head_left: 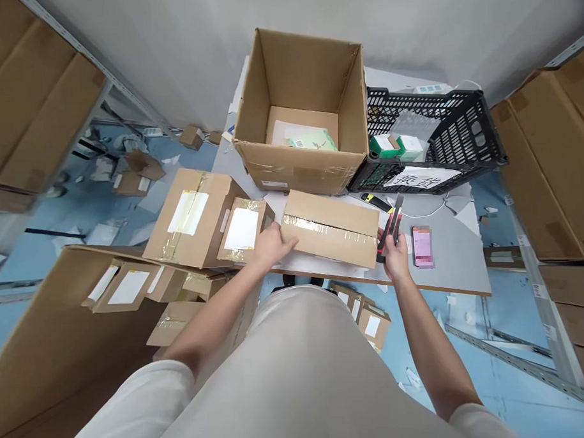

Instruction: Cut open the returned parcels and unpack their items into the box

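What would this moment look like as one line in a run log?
left hand: steadies taped box | right hand: grips red-black cutter at box's right end | phone: beside right hand | open carton: behind

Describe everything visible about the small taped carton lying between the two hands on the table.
The small carton is a flat, closed box of plain brown cardboard, with clear glossy tape along its near top edge. It lies long side toward the person at the near edge of the grey table, just in front of the large open box. The left hand presses its left end; the right hand, gripping a red and black utility knife, sits at its right end. No label shows on it.
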### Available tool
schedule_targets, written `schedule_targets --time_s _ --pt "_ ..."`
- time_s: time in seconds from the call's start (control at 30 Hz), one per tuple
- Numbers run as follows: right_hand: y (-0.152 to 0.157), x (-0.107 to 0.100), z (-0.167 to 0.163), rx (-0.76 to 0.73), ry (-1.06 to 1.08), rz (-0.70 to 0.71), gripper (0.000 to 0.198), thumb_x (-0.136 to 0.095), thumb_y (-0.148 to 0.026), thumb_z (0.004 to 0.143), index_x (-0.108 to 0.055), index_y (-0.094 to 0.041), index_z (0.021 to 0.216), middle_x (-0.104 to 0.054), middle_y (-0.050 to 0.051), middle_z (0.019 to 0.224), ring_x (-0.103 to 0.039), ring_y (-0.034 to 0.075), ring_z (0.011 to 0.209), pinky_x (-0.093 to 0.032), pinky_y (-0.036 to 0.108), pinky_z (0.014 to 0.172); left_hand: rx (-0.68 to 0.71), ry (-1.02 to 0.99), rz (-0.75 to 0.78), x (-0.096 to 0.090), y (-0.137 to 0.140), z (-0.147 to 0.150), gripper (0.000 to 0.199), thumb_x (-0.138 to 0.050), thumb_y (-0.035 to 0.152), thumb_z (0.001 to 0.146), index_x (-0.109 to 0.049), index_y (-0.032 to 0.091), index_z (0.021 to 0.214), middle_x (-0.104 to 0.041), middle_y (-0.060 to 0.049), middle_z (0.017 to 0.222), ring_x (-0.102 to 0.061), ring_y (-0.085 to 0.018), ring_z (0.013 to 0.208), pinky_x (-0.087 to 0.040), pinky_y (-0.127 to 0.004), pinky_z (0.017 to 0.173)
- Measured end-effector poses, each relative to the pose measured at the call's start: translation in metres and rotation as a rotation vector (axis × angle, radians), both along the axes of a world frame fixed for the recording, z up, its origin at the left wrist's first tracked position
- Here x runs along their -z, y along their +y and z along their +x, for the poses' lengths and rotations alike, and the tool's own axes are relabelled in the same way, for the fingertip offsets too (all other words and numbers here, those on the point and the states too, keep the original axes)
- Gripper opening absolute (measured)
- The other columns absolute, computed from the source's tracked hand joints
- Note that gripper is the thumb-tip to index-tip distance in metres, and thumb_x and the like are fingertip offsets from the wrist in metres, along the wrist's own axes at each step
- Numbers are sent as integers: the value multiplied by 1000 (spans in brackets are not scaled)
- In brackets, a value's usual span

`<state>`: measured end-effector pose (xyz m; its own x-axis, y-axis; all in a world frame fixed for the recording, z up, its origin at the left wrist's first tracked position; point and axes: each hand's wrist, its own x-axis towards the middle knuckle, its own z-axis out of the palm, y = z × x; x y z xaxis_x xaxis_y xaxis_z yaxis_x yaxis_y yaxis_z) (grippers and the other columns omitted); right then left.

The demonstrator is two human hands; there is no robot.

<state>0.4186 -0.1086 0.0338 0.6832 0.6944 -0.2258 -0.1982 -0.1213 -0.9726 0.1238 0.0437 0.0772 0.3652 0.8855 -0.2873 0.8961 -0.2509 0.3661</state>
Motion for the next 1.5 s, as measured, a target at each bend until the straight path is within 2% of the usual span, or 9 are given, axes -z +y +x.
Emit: schedule_targets --time_s 0.07,0.13,0.2,0.27,0.43,0.53,0.8,1.23,1.5 --pt "12 -1 14 -58 -29 2 44 -61 -52 79 -51 -27 113 -67 6 112 -64 18 102 -54 36 85 -9 -21 29 0 -15 -7 69 -55 58 77 -47 8 123 -61 -20 113 -60 -35 107 -48 -44 89" --pt "15 -3 22 -110 -89 -43 47 -62 -53 77 -54 -25 114 -67 7 109 -65 18 96 -55 35 79 3 -74 141 2 -21 -8 81 -57 52 76 -34 5 137 -49 -24 132 -49 -36 124 -44 -45 98" --pt "6 -6 27 -146 -161 -131 50 -62 -54 76 -56 -23 115 -67 8 105 -66 16 83 -56 32 71 80 -104 243 4 -18 -3 91 -61 49 72 -24 6 143 -31 -25 148 -30 -38 138 -34 -48 108" --pt "-12 -8 30 -175 -210 -239 57 -61 -55 76 -55 -20 121 -67 8 99 -63 13 67 -56 30 60 205 -102 278 6 -12 5 94 -62 53 70 -24 10 145 -19 -22 154 -15 -40 143 -22 -55 113" --pt "-51 -8 29 -275 -209 -352 84 -59 -58 78 -29 -24 148 -68 8 96 -57 12 55 -52 27 44 388 -32 259 10 -5 25 119 -62 78 57 -22 13 148 -13 -22 156 -4 -45 143 -6 -66 110" --pt "-58 -9 23 -290 -185 -338 83 -59 -58 78 -30 -25 148 -68 8 95 -56 11 55 -52 27 45 401 11 263 12 -7 27 124 -60 82 54 -21 12 149 -11 -23 157 -2 -45 144 -3 -66 110" --pt "-66 -18 19 -284 -101 -367 84 -64 -58 75 -34 -27 147 -66 5 92 -54 10 53 -50 26 41 402 36 255 11 -10 25 128 -58 85 52 -19 11 149 -11 -23 156 -4 -43 144 -5 -66 110" --pt "-66 -41 74 -718 -251 -552 68 -59 -45 82 -40 -24 144 -54 -3 62 -45 8 42 -42 21 38 325 90 150 8 -11 30 128 -58 83 54 -16 8 149 -8 -22 157 -2 -39 146 -27 -55 110" --pt "-73 -40 48 -652 -103 -520 74 -59 -47 83 -32 -25 148 -55 -4 60 -48 10 43 -43 23 39 337 87 151 12 -9 31 135 -59 85 50 -14 4 149 -7 -22 157 0 -39 145 -30 -54 109"
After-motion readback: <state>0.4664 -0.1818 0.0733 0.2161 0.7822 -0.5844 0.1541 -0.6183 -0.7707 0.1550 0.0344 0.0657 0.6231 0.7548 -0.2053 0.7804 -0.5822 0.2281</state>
